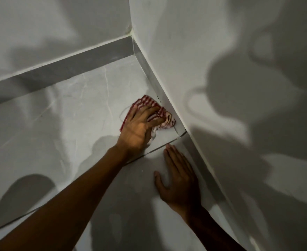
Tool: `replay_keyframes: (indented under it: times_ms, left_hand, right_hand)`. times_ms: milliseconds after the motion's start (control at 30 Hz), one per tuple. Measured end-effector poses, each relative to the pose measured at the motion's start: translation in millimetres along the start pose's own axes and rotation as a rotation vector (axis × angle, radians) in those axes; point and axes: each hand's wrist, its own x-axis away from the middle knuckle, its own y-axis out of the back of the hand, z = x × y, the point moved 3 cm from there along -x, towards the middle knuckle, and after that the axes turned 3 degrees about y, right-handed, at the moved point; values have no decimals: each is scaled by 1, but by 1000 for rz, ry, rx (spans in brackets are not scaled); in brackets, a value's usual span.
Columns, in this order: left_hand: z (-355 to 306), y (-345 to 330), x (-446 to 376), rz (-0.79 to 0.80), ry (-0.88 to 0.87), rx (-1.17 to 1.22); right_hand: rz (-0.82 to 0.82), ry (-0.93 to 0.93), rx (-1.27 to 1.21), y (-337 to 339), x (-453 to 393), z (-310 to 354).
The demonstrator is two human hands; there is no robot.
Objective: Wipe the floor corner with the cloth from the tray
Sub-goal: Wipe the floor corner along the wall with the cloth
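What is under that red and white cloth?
The cloth lies on the pale floor tile beside the skirting. The left hand presses on it. The tile surface directly beneath is covered, so it cannot be seen.

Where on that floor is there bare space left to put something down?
Bare tile stretches left of the cloth to the far skirting. It is crowded along the right wall, where the left hand presses the cloth and the right hand lies flat.
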Motion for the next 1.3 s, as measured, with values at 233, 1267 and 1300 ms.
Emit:
replay_keyframes:
  times_ms: [233,1267,1300]
  left_hand:
    - [-14,-12,2,69,-10,108]
    - [-13,-7,10,1,431,133]
    - [-15,-10,10,18,404,140]
  right_hand:
    - [8,-10,-3,-1,1,-1]
    - [-29,33,-18,-1,0,-3]
    - [-36,38,-22,-1,0,-3]
